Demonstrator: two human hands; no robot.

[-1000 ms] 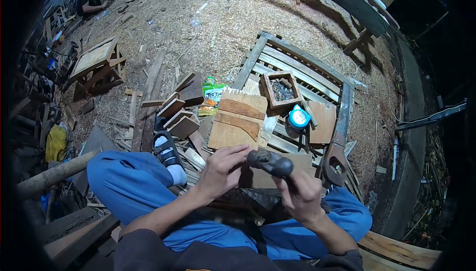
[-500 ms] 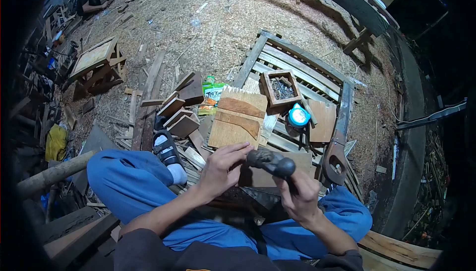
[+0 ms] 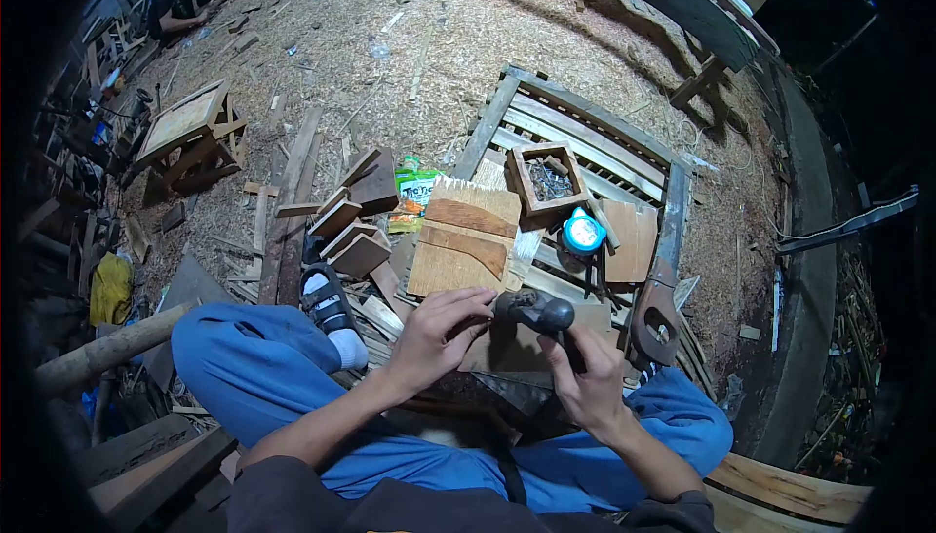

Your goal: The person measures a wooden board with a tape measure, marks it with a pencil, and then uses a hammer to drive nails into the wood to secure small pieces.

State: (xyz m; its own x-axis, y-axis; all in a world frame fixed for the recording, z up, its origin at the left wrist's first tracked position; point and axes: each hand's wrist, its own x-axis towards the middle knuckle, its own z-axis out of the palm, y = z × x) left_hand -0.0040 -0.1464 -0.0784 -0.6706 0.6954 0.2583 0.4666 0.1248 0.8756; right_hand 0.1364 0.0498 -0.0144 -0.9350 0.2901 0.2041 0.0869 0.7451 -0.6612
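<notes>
A sawdust-covered floor (image 3: 468, 36) carries a grey slatted wooden pallet (image 3: 585, 138). On it lie a flat tan plywood board (image 3: 466, 238) and a small square wooden box (image 3: 544, 179) holding dark metal bits. Nearer, above blue trousers, the right hand (image 3: 590, 382) wraps closed fingers around a dark hammer (image 3: 534, 311); its head lies left to right, the handle running down into the fist. The left hand (image 3: 444, 330) pinches something too small to identify beside the head.

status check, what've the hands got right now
Right hand gripping hammer, head up. Left hand pinched shut beside the hammer head, contents too small to tell. Wood panel and nail box lie just beyond.
</notes>
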